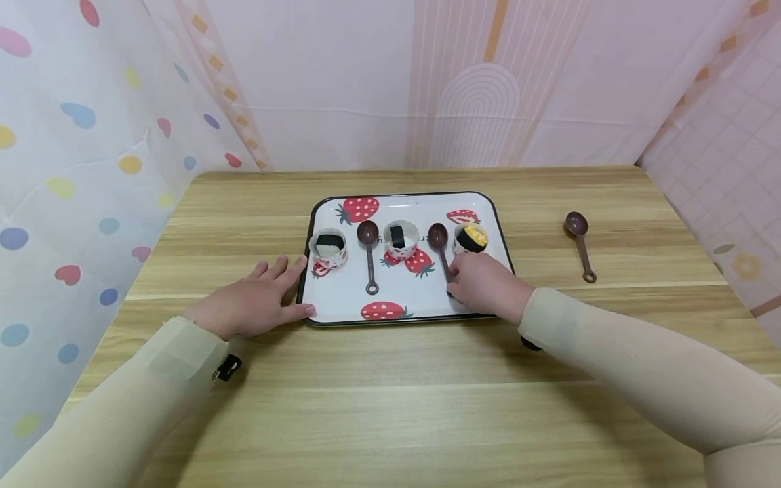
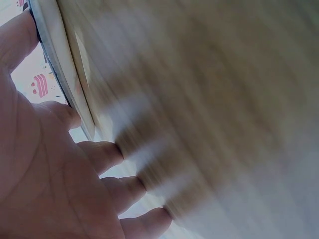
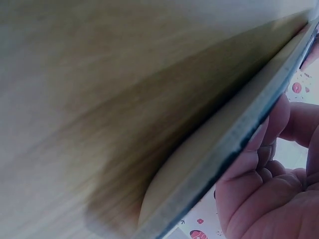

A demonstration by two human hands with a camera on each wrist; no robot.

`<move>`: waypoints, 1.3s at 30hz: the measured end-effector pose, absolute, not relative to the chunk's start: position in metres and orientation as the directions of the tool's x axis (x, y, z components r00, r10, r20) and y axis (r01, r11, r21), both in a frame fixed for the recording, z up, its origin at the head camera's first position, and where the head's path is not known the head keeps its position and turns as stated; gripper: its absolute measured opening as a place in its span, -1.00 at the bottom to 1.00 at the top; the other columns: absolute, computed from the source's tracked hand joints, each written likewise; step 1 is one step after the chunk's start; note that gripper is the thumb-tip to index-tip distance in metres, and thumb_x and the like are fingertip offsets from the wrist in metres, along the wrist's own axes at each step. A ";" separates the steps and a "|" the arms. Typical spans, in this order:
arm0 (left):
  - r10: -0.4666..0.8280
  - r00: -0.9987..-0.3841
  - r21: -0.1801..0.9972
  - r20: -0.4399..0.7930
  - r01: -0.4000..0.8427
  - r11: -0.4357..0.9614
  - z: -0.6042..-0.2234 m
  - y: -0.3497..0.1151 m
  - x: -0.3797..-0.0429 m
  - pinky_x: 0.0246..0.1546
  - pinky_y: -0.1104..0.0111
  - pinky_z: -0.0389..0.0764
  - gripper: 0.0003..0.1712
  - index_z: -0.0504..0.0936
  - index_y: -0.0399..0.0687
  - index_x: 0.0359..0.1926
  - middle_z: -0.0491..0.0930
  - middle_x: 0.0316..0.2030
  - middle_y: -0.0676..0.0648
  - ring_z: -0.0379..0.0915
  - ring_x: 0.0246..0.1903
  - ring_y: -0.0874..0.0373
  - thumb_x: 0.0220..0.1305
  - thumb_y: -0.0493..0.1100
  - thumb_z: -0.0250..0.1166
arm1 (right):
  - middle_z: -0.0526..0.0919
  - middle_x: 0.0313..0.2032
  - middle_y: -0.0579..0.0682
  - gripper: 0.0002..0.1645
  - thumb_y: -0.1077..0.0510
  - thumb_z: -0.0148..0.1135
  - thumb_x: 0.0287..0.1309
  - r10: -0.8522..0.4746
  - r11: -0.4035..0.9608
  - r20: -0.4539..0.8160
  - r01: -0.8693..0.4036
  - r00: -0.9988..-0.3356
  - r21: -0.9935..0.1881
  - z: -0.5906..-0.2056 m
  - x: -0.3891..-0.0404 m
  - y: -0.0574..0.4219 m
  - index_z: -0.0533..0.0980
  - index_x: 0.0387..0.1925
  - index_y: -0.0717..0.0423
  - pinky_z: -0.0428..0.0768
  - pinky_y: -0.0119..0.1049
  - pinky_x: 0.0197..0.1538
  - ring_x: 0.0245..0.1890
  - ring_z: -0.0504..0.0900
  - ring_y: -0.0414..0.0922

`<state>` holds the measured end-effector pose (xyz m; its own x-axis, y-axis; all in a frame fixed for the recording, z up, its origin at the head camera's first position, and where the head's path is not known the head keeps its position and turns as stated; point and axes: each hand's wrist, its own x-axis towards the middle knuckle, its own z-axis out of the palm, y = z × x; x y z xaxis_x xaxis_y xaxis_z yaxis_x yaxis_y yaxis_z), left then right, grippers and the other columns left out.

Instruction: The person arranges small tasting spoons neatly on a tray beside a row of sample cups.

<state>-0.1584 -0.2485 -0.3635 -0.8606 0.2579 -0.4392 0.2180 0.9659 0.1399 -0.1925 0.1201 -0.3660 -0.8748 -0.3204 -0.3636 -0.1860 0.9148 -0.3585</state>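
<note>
Brown spoon (image 1: 439, 242) on the strawberry-print tray (image 1: 342, 301), right hand (image 1: 488, 281) pinching its handle, yellow-topped bite (image 1: 473, 238) just beside it | left hand (image 1: 253, 301) spread out, fingertips (image 1: 299, 263) touching the tray's left edge, hands well apart btw | second spoon (image 1: 369, 237) sits between two paper cups (image 1: 329, 260) | third spoon (image 1: 576, 225) chilling on the wood table (image 1: 390, 407), right of the tray

The tabletop (image 1: 403, 400) is light brown wood, its grain running from side to side. Directly on it lies a dark-rimmed white tray (image 1: 338, 301) with strawberry prints, nearer the far edge. Well apart, to the tray's right, lies a brown spoon (image 1: 582, 247), bowl toward the far edge, handle slanting nearer.
</note>
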 end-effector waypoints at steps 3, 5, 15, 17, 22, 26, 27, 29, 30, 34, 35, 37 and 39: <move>0.257 -0.862 0.135 -0.438 0.220 0.966 -0.364 -0.249 -0.159 0.38 -0.48 0.21 0.26 -0.18 -0.04 0.72 -0.16 0.63 -0.50 -0.23 0.53 -0.69 0.37 0.63 0.02 | 0.75 -0.16 0.09 -0.62 0.09 0.26 0.45 -0.316 0.916 -0.358 -0.184 -0.879 -0.357 -0.366 -0.192 0.120 0.63 0.13 0.27 0.57 -0.34 -0.32 -0.36 0.61 -0.10; 0.256 -0.862 0.132 -0.436 0.221 0.966 -0.365 -0.249 -0.159 0.38 -0.48 0.22 0.26 -0.18 -0.03 0.72 -0.16 0.63 -0.50 -0.23 0.53 -0.69 0.37 0.63 0.01 | 0.74 -0.14 0.10 -0.62 0.10 0.24 0.46 -0.319 0.915 -0.354 -0.189 -0.879 -0.355 -0.366 -0.192 0.120 0.62 0.13 0.28 0.58 -0.32 -0.31 -0.35 0.61 -0.09; 0.254 -0.862 0.127 -0.438 0.220 0.967 -0.364 -0.248 -0.158 0.38 -0.48 0.21 0.25 -0.18 -0.03 0.72 -0.16 0.63 -0.50 -0.22 0.53 -0.69 0.37 0.62 0.02 | 0.74 -0.05 0.12 -0.59 0.08 0.21 0.49 -0.295 0.924 -0.354 -0.172 -0.888 -0.341 -0.366 -0.193 0.118 0.62 0.17 0.28 0.63 -0.28 -0.23 -0.31 0.63 -0.07; 0.253 -0.862 0.127 -0.440 0.219 0.967 -0.364 -0.248 -0.158 0.37 -0.48 0.22 0.25 -0.18 -0.03 0.72 -0.16 0.63 -0.50 -0.22 0.53 -0.69 0.37 0.62 0.02 | 0.74 -0.06 0.11 -0.59 0.07 0.22 0.48 -0.291 0.927 -0.353 -0.170 -0.889 -0.334 -0.366 -0.193 0.118 0.62 0.17 0.27 0.62 -0.27 -0.23 -0.31 0.63 -0.07; 0.256 -0.863 0.126 -0.437 0.223 0.967 -0.364 -0.248 -0.158 0.38 -0.48 0.21 0.25 -0.18 -0.04 0.72 -0.15 0.63 -0.50 -0.22 0.53 -0.68 0.38 0.62 0.01 | 0.74 -0.18 0.07 -0.66 0.07 0.22 0.49 -0.321 0.925 -0.314 -0.224 -0.894 -0.307 -0.367 -0.191 0.119 0.64 0.06 0.26 0.61 -0.27 -0.26 -0.37 0.62 -0.09; 0.264 -0.863 0.125 -0.432 0.233 0.965 -0.364 -0.249 -0.158 0.39 -0.47 0.22 0.25 -0.19 -0.05 0.72 -0.16 0.63 -0.51 -0.22 0.54 -0.68 0.38 0.63 -0.01 | 0.75 -0.23 0.10 -0.71 0.08 0.20 0.51 -0.347 0.918 -0.256 -0.271 -0.902 -0.290 -0.362 -0.185 0.123 0.61 -0.01 0.24 0.63 -0.22 -0.27 -0.40 0.62 -0.08; 0.265 -0.862 0.123 -0.431 0.235 0.964 -0.364 -0.249 -0.158 0.38 -0.47 0.23 0.26 -0.19 -0.05 0.72 -0.16 0.63 -0.51 -0.22 0.54 -0.68 0.38 0.63 -0.01 | 0.77 -0.18 0.12 -0.68 0.07 0.19 0.51 -0.346 0.917 -0.241 -0.273 -0.907 -0.291 -0.360 -0.183 0.124 0.61 0.04 0.25 0.66 -0.20 -0.24 -0.37 0.64 -0.08; 0.266 -0.862 0.124 -0.430 0.236 0.964 -0.364 -0.249 -0.158 0.38 -0.47 0.23 0.26 -0.19 -0.05 0.72 -0.16 0.63 -0.51 -0.22 0.54 -0.67 0.38 0.63 -0.01 | 0.79 -0.08 0.17 -0.62 0.06 0.20 0.51 -0.342 0.913 -0.206 -0.272 -0.917 -0.305 -0.353 -0.179 0.129 0.60 0.14 0.26 0.70 -0.16 -0.17 -0.31 0.68 -0.07; 0.264 -0.863 0.124 -0.431 0.234 0.964 -0.364 -0.249 -0.158 0.39 -0.46 0.23 0.26 -0.19 -0.05 0.72 -0.16 0.63 -0.50 -0.22 0.54 -0.67 0.38 0.63 -0.01 | 0.80 -0.03 0.19 -0.59 0.06 0.20 0.51 -0.342 0.910 -0.191 -0.273 -0.920 -0.313 -0.349 -0.178 0.132 0.59 0.19 0.26 0.71 -0.15 -0.15 -0.29 0.70 -0.07; 0.257 -0.865 0.124 -0.431 0.226 0.966 -0.365 -0.249 -0.158 0.40 -0.46 0.21 0.26 -0.19 -0.05 0.72 -0.16 0.64 -0.50 -0.23 0.54 -0.67 0.38 0.63 0.00 | 0.80 -0.09 0.16 -0.56 0.04 0.16 0.53 -0.299 0.900 -0.194 -0.209 -0.934 -0.382 -0.332 -0.176 0.152 0.56 0.25 0.21 0.66 -0.18 -0.34 -0.35 0.70 -0.07; 0.255 -0.865 0.124 -0.431 0.223 0.967 -0.365 -0.249 -0.157 0.40 -0.46 0.20 0.26 -0.19 -0.05 0.72 -0.16 0.64 -0.50 -0.23 0.54 -0.67 0.38 0.63 0.00 | 0.79 -0.10 0.16 -0.55 0.03 0.14 0.53 -0.284 0.899 -0.201 -0.187 -0.938 -0.396 -0.327 -0.177 0.159 0.55 0.26 0.21 0.63 -0.20 -0.36 -0.36 0.68 -0.07; 0.253 -0.866 0.124 -0.431 0.221 0.967 -0.365 -0.249 -0.158 0.41 -0.46 0.19 0.26 -0.19 -0.05 0.72 -0.16 0.64 -0.50 -0.23 0.54 -0.67 0.38 0.63 0.00 | 0.79 -0.12 0.16 -0.55 0.03 0.12 0.54 -0.243 0.904 -0.205 -0.144 -0.948 -0.402 -0.320 -0.180 0.175 0.54 0.26 0.20 0.59 -0.20 -0.37 -0.36 0.68 -0.05; 0.253 -0.866 0.124 -0.431 0.221 0.967 -0.365 -0.249 -0.158 0.41 -0.46 0.19 0.26 -0.19 -0.05 0.72 -0.16 0.64 -0.50 -0.23 0.54 -0.67 0.38 0.63 0.00 | 0.78 -0.04 0.22 -0.52 0.03 0.09 0.54 -0.217 0.913 -0.194 -0.129 -0.957 -0.387 -0.317 -0.185 0.192 0.52 0.28 0.25 0.65 -0.12 -0.25 -0.26 0.71 -0.01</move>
<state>-0.1575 -0.2486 -0.3649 -0.8662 0.2532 -0.4308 0.2210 0.9673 0.1240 -0.1848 0.1922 -0.3168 -0.9567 -0.2170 -0.1941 -0.1288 0.9132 -0.3866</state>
